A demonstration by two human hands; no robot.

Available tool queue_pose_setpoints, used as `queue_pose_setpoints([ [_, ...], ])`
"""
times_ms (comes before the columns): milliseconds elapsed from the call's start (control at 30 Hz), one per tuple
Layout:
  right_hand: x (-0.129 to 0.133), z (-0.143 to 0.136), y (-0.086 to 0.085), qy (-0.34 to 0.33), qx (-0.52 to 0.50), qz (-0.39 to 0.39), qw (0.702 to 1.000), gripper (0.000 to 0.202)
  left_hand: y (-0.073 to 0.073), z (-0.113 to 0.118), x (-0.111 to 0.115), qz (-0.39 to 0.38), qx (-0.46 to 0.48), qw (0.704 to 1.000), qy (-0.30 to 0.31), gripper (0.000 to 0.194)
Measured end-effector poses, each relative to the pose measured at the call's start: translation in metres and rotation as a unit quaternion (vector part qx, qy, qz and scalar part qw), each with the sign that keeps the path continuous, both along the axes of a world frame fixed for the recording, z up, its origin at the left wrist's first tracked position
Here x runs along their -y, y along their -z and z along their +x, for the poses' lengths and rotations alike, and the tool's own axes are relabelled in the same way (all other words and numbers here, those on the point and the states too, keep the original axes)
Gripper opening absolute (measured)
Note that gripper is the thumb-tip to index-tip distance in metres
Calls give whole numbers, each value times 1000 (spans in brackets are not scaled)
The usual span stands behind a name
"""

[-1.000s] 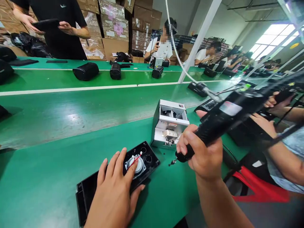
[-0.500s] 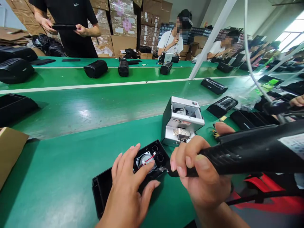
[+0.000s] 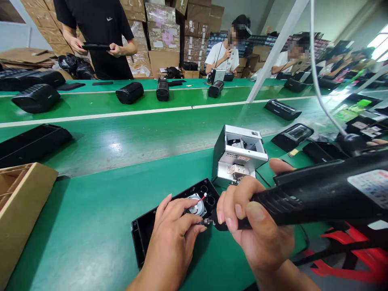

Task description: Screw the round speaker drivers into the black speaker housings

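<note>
My right hand (image 3: 254, 218) is wrapped round a black electric screwdriver (image 3: 315, 194), which points left with its bit (image 3: 207, 221) over the near edge of a black speaker housing (image 3: 142, 238). At the tip of that bit, the thumb and forefinger of my left hand (image 3: 172, 238) are pinched together; whatever lies between them is too small to make out. Inside the housing sits a round speaker driver (image 3: 197, 207) with a short red wire (image 3: 202, 198). My left hand covers the middle of the housing.
Just beyond the housing stands a white-and-black screw feeder (image 3: 239, 155). A cardboard box (image 3: 33, 202) is at the left edge. Black speaker units (image 3: 130, 93) line the green conveyor (image 3: 145, 133). Across it, a person in black (image 3: 97, 36) holds a flat black part. A cable hangs at right.
My left fingers have gone from spread over the driver to pinched at the screwdriver's bit. The view has shifted, so the scene sits further right and more of the cardboard box shows.
</note>
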State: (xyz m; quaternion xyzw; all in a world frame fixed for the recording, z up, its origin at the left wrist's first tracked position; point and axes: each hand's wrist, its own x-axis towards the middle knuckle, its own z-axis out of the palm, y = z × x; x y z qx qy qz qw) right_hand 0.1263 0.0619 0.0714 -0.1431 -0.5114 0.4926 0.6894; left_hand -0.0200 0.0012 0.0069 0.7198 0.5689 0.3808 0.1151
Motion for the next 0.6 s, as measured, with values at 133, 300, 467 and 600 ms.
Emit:
queue_pose_setpoints([
  [133, 1, 3, 2, -23, 23, 21, 999, 47, -1, 2, -1, 7, 0, 1000, 9, 24],
  [300, 1, 4, 3, -26, 50, 37, 998, 45, 2, 4, -2, 8, 8, 1000, 17, 28],
  [467, -1, 1, 7, -46, 20, 30, 998, 47, 12, 7, -2, 9, 35, 999, 4, 28],
  [600, -3, 2, 9, -42, 18, 33, 998, 48, 8, 2, 2, -24, -27, 999, 22, 25],
])
